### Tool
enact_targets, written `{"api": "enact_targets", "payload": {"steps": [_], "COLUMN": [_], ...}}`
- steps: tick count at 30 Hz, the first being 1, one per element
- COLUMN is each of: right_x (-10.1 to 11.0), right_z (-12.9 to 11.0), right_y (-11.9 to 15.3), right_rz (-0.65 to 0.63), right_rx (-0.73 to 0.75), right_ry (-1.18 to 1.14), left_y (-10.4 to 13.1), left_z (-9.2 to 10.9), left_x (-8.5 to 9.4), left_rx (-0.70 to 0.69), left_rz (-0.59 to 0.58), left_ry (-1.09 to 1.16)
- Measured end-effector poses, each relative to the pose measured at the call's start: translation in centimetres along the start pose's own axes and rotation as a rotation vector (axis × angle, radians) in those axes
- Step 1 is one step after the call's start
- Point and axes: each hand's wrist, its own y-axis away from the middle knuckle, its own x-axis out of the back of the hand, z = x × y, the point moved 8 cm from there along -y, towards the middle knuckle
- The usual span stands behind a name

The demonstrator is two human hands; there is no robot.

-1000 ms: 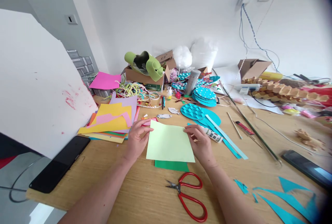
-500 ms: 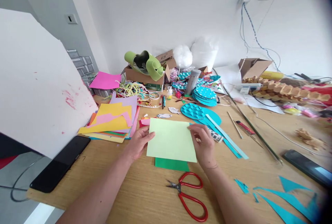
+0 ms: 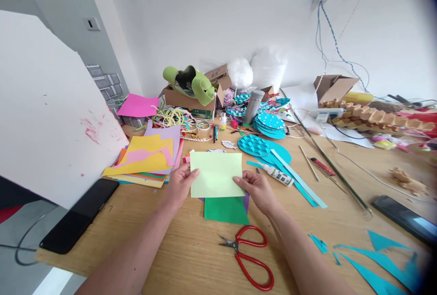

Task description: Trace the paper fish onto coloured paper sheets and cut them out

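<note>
A pale green sheet of paper (image 3: 216,174) is held up above the table between my two hands. My left hand (image 3: 182,181) pinches its left edge, thumb in front and fingers behind. On the opposite edge, near the lower right corner, my right hand (image 3: 255,189) grips it the same way. Beneath and nearer to me lies a darker green sheet (image 3: 226,211), with purple paper (image 3: 246,200) showing at its side. Red-handled scissors (image 3: 239,246) rest just in front of that, blades pointing left. A white glue bottle (image 3: 280,175) lies right of my right hand.
Stacked coloured paper (image 3: 143,156) and a black phone (image 3: 80,215) are on the left. Blue ovals (image 3: 254,146), blue strips (image 3: 300,181) and a long stick (image 3: 327,158) lie to the right. Blue scraps (image 3: 372,263) and another phone (image 3: 406,217) occupy the front right. A grey flask (image 3: 253,107) stands behind.
The pale green sheet has shifted left and up, uncovering more of the darker green sheet and the glue bottle. My right hand moved left and down to the sheet's lower right edge.
</note>
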Motion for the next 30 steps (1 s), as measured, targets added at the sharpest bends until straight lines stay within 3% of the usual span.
{"api": "enact_targets", "payload": {"steps": [5, 8, 14, 17, 27, 30], "right_x": [0.1, 0.5, 1.7, 2.0, 2.2, 2.3], "right_z": [0.0, -0.8, -2.4, -2.6, -1.4, -1.7], "right_y": [0.0, 0.0, 0.1, 0.2, 0.1, 0.1], "right_rz": [0.001, 0.031, 0.135, 0.168, 0.195, 0.2], "right_rx": [-0.006, 0.076, 0.298, 0.347, 0.233, 0.258], "right_ry": [-0.055, -0.103, 0.001, 0.032, -0.024, -0.02], "left_y": [0.0, -0.2, -0.2, -0.1, 0.5, 0.4], "left_z": [0.0, 0.2, 2.3, 2.5, 3.2, 3.2], "left_x": [0.0, -0.1, 0.1, 0.3, -0.1, 0.1], "left_rx": [-0.014, -0.051, -0.36, -0.407, -0.442, -0.431], "left_rz": [-0.024, -0.064, -0.101, -0.09, -0.074, -0.039], "left_ry": [-0.03, -0.097, -0.239, -0.251, -0.326, -0.337]}}
